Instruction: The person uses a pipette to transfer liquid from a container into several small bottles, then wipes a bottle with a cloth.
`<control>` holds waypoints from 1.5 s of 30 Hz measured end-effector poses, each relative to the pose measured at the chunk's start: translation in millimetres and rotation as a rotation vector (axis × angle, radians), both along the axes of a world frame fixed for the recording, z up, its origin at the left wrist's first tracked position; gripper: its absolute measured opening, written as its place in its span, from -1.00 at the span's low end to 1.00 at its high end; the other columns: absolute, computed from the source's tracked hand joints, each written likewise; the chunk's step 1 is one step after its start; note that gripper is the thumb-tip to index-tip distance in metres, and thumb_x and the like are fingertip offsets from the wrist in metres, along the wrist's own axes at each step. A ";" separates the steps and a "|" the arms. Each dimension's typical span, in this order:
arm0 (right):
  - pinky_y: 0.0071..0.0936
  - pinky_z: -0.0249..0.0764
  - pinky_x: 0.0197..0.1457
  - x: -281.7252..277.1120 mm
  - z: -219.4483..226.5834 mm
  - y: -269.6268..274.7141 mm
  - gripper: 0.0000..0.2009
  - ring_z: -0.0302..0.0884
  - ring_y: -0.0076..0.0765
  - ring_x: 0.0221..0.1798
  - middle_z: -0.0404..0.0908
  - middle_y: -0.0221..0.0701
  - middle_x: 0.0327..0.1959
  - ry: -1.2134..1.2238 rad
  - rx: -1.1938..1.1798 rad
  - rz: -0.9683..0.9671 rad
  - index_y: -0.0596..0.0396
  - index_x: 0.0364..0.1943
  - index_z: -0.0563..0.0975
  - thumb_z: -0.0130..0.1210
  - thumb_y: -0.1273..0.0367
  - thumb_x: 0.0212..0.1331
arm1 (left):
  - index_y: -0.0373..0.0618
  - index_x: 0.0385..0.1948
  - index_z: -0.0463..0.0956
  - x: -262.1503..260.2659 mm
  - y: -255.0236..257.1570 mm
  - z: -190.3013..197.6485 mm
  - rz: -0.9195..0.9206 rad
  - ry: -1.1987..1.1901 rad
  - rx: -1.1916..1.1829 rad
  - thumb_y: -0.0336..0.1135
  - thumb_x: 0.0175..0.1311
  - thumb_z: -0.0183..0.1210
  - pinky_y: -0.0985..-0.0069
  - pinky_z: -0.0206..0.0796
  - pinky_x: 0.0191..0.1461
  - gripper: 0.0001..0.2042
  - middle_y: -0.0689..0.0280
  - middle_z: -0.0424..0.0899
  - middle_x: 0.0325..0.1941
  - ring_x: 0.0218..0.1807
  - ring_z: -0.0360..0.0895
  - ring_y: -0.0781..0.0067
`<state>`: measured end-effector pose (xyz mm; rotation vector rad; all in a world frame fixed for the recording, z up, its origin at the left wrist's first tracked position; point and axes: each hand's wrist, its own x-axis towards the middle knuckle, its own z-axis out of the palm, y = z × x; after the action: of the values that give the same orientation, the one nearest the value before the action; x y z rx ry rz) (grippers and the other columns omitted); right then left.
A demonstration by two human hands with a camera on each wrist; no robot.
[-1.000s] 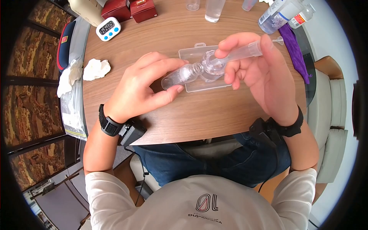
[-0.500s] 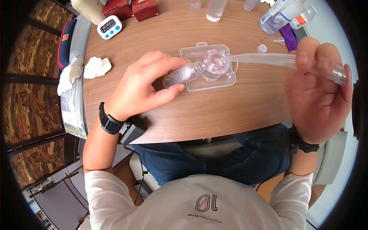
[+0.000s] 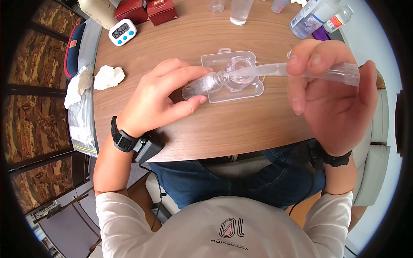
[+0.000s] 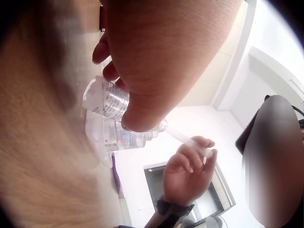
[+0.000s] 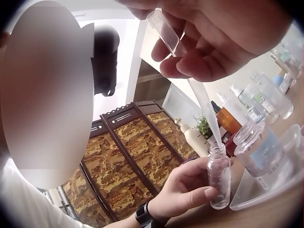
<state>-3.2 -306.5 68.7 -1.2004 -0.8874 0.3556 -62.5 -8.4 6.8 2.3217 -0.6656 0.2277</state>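
A small clear bottle (image 3: 202, 85) stands uncapped, gripped between the thumb and fingers of my left hand (image 3: 157, 94). My right hand (image 3: 337, 92) pinches a long translucent plastic tube (image 3: 320, 73). In the right wrist view the tube (image 5: 206, 107) slants down, its narrow tip at the mouth of the small bottle (image 5: 219, 178). Just beside the bottle, an open clear jar (image 3: 241, 71) sits on a clear plastic tray (image 3: 219, 98); the jar (image 5: 259, 152) bears a blue label in the right wrist view.
A white timer (image 3: 122, 32), dark red boxes (image 3: 161, 10) and crumpled tissue (image 3: 109, 77) lie at the left of the wooden table (image 3: 172, 43). A cup with clear liquid (image 3: 240, 13) and labelled bottles (image 3: 307, 21) stand along the far side.
My right hand first moved away to the right, then came back left a little; the tube's tip shifted from the jar to the small bottle's mouth. My left hand has stayed nearly still.
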 end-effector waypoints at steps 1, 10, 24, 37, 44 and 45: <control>-0.60 0.37 -0.24 0.2 0.0 0.2 -0.39 0.44 -0.45 -0.41 0.53 -0.16 0.02 -0.004 -0.005 0.005 0.10 0.00 0.46 -0.61 -0.04 0.60 | -0.16 0.05 0.66 0.0 0.2 -0.2 0.001 0.000 0.000 -0.38 0.11 0.41 0.47 0.51 -0.16 -0.59 0.23 0.71 -0.12 -0.22 0.59 0.36; -0.63 0.33 -0.32 6.7 6.1 -13.6 -0.36 0.35 -0.50 -0.48 0.54 -0.21 -0.05 -0.032 -0.015 -0.059 0.11 0.02 0.50 -0.54 -0.10 0.59 | -0.16 0.05 0.66 0.0 1.2 -2.0 0.007 -0.007 0.019 -0.39 0.10 0.41 0.47 0.49 -0.18 -0.59 0.23 0.69 -0.15 -0.24 0.57 0.37; -0.64 0.38 -0.34 -11.2 -4.3 27.4 -0.41 0.58 -0.47 -0.35 0.59 -0.16 0.21 0.223 -0.368 -0.374 0.23 0.23 0.47 -0.33 -0.01 0.56 | -0.16 0.05 0.65 -0.9 -0.5 -0.1 0.025 0.039 -0.010 -0.39 0.10 0.40 0.46 0.48 -0.17 -0.59 0.24 0.69 -0.16 -0.23 0.57 0.37; -0.50 0.48 -0.23 -0.1 -19.9 25.3 -0.52 0.60 -0.39 -0.27 0.62 -0.08 0.09 0.302 -0.243 -0.162 0.24 0.03 0.52 -0.18 0.06 0.51 | -0.15 0.05 0.65 -1.4 -0.7 1.3 0.037 0.045 0.011 -0.39 0.10 0.41 0.46 0.49 -0.17 -0.59 0.24 0.69 -0.17 -0.23 0.57 0.35; -0.59 0.47 -0.28 -1.0 -9.8 15.4 -0.60 0.51 -0.46 -0.41 0.57 -0.15 -0.06 0.166 -0.137 -0.140 0.15 -0.08 0.47 -0.29 0.11 0.56 | -0.15 0.04 0.66 -0.7 -0.4 0.9 0.036 0.033 0.018 -0.39 0.11 0.41 0.45 0.48 -0.18 -0.60 0.24 0.69 -0.17 -0.25 0.57 0.35; -0.61 0.45 -0.30 0.4 -4.8 8.1 -0.60 0.48 -0.49 -0.43 0.55 -0.16 -0.05 0.102 -0.088 -0.110 0.12 -0.08 0.45 -0.34 0.12 0.58 | -0.15 0.04 0.66 -1.6 0.4 0.3 0.039 0.042 0.009 -0.39 0.11 0.41 0.45 0.48 -0.18 -0.60 0.24 0.69 -0.17 -0.25 0.57 0.35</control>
<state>-2.8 -298.4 63.8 -1.2950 -0.7206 0.3666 -64.1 -8.0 7.1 2.3431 -0.6017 0.1940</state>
